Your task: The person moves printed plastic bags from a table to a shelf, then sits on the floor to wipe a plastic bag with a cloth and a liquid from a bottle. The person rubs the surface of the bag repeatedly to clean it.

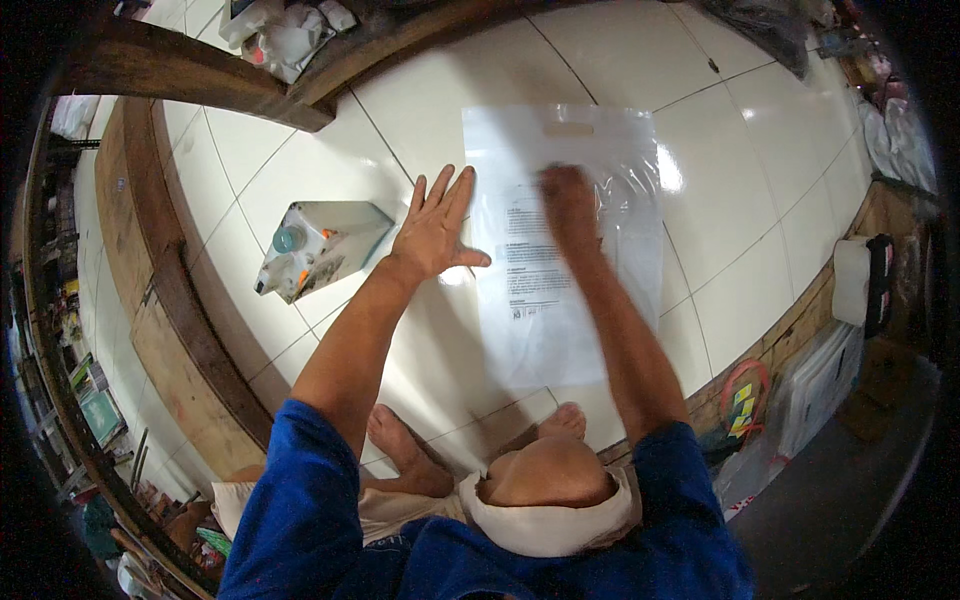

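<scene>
A whitish see-through plastic bag [630, 270] with a cut-out handle lies flat on the tiled floor in front of me. Printed text shows at its middle. My left hand [435, 230] is open, fingers spread, at the bag's left edge, with the thumb reaching over that edge. Over the upper middle of the bag is my right hand [570, 205], smeared by motion. It looks curled, but its fingers cannot be made out, nor whether it holds anything. Left of my left hand stands a boxy jug [325, 245] with a teal cap and orange marks.
Wooden beams [190, 75] frame the floor at the upper left, and a curved plank [150, 210] runs down the left. Clear plastic sheets [820, 385] lean at the right near a red-rimmed item [745, 400]. My bare feet [405, 450] are close below the bag.
</scene>
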{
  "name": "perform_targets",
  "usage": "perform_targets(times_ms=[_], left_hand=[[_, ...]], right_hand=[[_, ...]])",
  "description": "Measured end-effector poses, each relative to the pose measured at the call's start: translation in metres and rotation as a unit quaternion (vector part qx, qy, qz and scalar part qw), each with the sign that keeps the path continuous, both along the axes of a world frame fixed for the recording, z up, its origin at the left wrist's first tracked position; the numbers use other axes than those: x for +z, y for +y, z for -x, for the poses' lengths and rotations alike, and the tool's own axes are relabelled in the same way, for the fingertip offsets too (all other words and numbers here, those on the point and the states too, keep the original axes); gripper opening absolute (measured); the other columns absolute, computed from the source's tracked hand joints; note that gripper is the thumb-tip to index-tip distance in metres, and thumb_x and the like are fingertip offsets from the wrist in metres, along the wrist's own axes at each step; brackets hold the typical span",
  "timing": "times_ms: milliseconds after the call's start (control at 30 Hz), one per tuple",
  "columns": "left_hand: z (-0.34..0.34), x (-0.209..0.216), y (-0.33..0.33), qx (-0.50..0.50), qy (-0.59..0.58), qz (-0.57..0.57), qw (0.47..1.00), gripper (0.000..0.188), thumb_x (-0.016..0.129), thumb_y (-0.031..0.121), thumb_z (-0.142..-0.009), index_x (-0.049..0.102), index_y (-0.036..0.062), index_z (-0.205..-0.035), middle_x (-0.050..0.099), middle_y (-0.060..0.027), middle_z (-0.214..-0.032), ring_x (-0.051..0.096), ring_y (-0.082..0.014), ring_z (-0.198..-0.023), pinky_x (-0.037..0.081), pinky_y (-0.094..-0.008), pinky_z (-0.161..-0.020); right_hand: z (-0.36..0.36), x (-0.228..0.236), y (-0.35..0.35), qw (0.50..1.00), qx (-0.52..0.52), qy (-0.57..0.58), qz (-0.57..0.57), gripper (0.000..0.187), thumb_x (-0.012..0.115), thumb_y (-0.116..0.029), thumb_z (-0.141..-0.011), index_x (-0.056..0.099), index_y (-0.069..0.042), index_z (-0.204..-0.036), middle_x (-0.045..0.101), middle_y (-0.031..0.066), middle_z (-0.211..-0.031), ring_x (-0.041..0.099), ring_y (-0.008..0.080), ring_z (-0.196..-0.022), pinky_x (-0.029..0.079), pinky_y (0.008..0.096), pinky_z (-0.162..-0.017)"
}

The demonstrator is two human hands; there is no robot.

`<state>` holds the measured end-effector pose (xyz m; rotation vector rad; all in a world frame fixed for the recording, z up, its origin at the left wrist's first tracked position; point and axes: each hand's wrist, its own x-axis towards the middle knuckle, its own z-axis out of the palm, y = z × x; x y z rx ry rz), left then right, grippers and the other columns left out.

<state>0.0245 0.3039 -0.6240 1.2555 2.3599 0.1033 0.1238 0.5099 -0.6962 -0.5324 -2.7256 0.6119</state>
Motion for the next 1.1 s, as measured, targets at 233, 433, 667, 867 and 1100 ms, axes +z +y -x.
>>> perform_targets(times_ms=[233,433,667,867,1100], left_hand=[[0.002,0.006,-0.005,-0.005,0.007,0.029,1.0,0.131,0.069,0.069,-0.063,0.0,0.005,-0.154,0.016,-0.0082,-0.16,0.006,-0.0254,-0.149,0.006,-0.0478,-0.122],[0.0,-0.001,-0.005,0.005,0.006,0.001,1.0,0.131,0.07,0.069,-0.063,0.001,0.0043,-0.153,0.016,-0.0081,-0.16,0.006,-0.0252,-0.149,0.006,-0.0474,-0.122],[0.001,0.004,-0.005,-0.006,0.001,0.028,1.0,0.13,0.069,0.069,-0.065,-0.001,0.0047,-0.154,0.016,-0.0085,-0.16,0.006,-0.0255,-0.149,0.005,-0.0469,-0.122],[-0.001,0.004,-0.005,-0.006,0.011,0.02,1.0,0.128,0.069,0.069,-0.066,0.0,0.0052,-0.154,0.015,-0.008,-0.16,0.006,-0.0256,-0.149,0.005,-0.0473,-0.122],[0.003,0.005,-0.006,-0.041,0.031,0.049,0.997,0.123,0.062,0.074,-0.069,0.003,0.0088,-0.155,0.011,-0.0063,-0.161,0.005,-0.0254,-0.149,0.008,-0.0477,-0.122]], right_hand=[[-0.009,0.016,0.006,0.994,-0.021,0.011,0.104,0.013,0.061,-0.008,-0.079,0.065,-0.002,-0.089,0.063,0.0206,-0.092,0.059,0.0371,-0.094,0.047,0.0462,-0.085],[-0.033,0.045,0.041,0.994,-0.067,-0.019,0.079,0.012,0.063,-0.012,-0.082,0.066,-0.001,-0.088,0.064,0.0199,-0.094,0.061,0.037,-0.087,0.05,0.046,-0.08],[-0.011,0.018,-0.039,0.99,0.014,-0.14,0.03,0.021,0.05,-0.009,-0.089,0.066,-0.002,-0.101,0.063,0.0216,-0.105,0.06,0.036,-0.101,0.047,0.0456,-0.09],[-0.054,0.056,0.061,0.978,-0.085,-0.128,0.142,0.013,0.058,-0.013,-0.087,0.066,-0.002,-0.086,0.065,0.0191,-0.095,0.061,0.035,-0.092,0.049,0.0456,-0.083],[-0.015,0.018,-0.048,0.989,0.08,-0.072,0.104,0.02,0.05,-0.011,-0.089,0.063,0.0,-0.098,0.062,0.0226,-0.103,0.059,0.0401,-0.098,0.047,0.0476,-0.087]])
